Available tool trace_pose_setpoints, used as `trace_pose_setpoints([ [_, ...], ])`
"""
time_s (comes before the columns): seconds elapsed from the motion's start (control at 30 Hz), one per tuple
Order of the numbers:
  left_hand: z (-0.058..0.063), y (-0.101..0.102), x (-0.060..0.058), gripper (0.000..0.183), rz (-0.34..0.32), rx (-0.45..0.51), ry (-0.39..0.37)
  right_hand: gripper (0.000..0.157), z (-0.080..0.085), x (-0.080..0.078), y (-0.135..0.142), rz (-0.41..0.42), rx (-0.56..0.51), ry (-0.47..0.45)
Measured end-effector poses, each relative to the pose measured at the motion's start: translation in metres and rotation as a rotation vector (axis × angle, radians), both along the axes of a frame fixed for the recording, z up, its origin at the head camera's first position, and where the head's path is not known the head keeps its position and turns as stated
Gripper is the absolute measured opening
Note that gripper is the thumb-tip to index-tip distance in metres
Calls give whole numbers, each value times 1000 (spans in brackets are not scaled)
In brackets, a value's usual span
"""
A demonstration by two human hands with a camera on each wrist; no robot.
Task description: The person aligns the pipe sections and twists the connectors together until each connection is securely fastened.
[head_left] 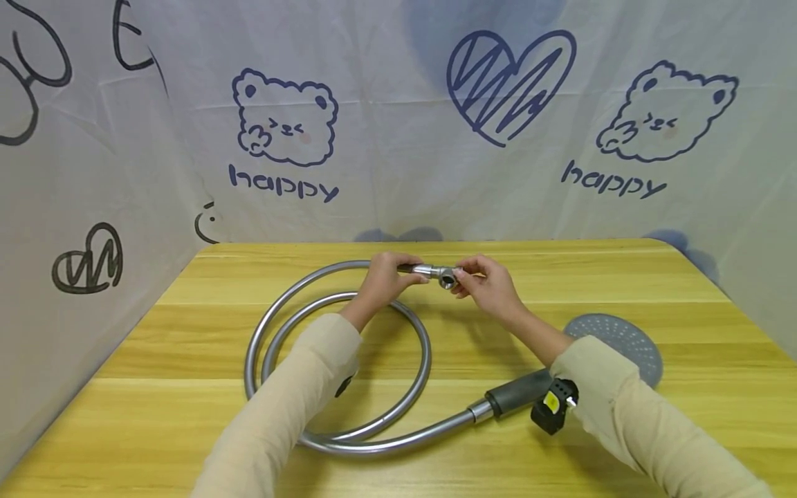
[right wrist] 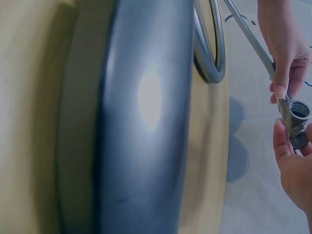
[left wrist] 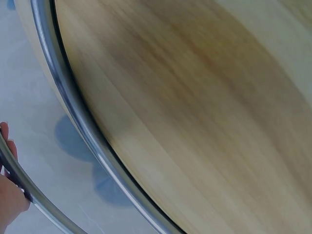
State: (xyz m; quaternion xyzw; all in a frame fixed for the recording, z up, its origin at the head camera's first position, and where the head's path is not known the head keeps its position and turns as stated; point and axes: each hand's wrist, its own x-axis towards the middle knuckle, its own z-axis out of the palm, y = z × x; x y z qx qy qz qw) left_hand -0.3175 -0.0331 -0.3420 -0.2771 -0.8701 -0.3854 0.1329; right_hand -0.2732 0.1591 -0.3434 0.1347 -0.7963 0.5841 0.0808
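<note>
My left hand [head_left: 389,280] grips the end of a shiny grey shower hose [head_left: 411,395] near its metal nut, over the far part of the table. In the left wrist view only part of this hand [left wrist: 10,197] shows at the left edge, around the hose. My right hand [head_left: 488,283] pinches a silver threaded tee fitting [head_left: 447,279] between thumb and fingers. Fitting and hose end meet in line between the two hands. In the right wrist view the tee [right wrist: 295,117] shows a round threaded opening facing the camera and threads at its lower end.
The hose lies coiled on the wooden table [head_left: 156,415] and runs to a dark shower handle [head_left: 519,393]. Its round grey shower head [head_left: 613,346] lies partly under my right forearm. A white cloth with drawings [head_left: 398,138] hangs behind the table.
</note>
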Motion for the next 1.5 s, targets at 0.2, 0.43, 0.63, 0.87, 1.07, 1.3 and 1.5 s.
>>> trace_pose_setpoints([
  [0.2,-1,-2,0,30,-2,9,2,33,3,3,0,35,-55,-57],
  [0.43,-1,-1,-1,29,0,6,-5,36,0,2,3,64,17,-35],
  [0.63,-1,0,0,30,3,8,-21,34,-1,2,1,13,120,21],
  [0.87,0,-1,1,31,-2,-3,-24,32,-4,2,1,-9,201,119],
  [1.07,0,-1,0,32,-10,-8,-12,30,-4,2,4,-40,293,265],
  [1.3,0,0,0,31,-12,-10,-11,22,-3,1,5,-83,373,349],
  [1.5,0,0,0,31,-15,-5,-23,23,-3,0,5,-110,382,411],
])
